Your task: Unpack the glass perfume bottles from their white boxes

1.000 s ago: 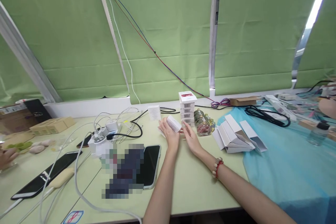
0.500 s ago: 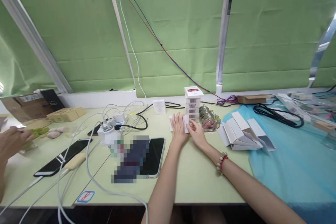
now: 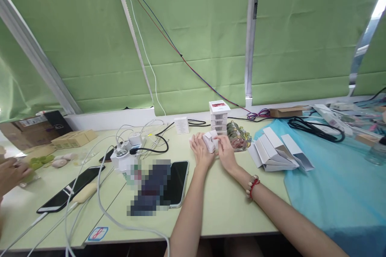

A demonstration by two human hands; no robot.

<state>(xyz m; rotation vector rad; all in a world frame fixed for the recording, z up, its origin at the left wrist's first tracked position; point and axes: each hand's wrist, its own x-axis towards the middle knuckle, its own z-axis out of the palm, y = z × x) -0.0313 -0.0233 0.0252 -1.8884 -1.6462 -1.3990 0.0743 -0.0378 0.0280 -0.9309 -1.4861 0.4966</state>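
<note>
My left hand (image 3: 200,153) and my right hand (image 3: 225,152) both grip one small white box (image 3: 210,141) just above the green table (image 3: 223,204). The box sits between my fingertips, tilted, and part of it is hidden by my fingers. Right behind it stands a stack of small white boxes (image 3: 219,117) with barcodes and a red-printed top. Glass bottles (image 3: 238,138) lie beside my right hand. My right wrist wears a bead bracelet (image 3: 252,185).
Flat folded white cartons (image 3: 279,153) lie to the right on a blue cloth (image 3: 337,184). A lone white box (image 3: 181,125), a charger hub with cables (image 3: 125,156), two phones (image 3: 178,182) (image 3: 70,188) and another person's hand (image 3: 12,170) fill the left side.
The small white box went from raised in my left hand down onto the table, then both hands closed on it and lifted it slightly. The camera view shifted a little.
</note>
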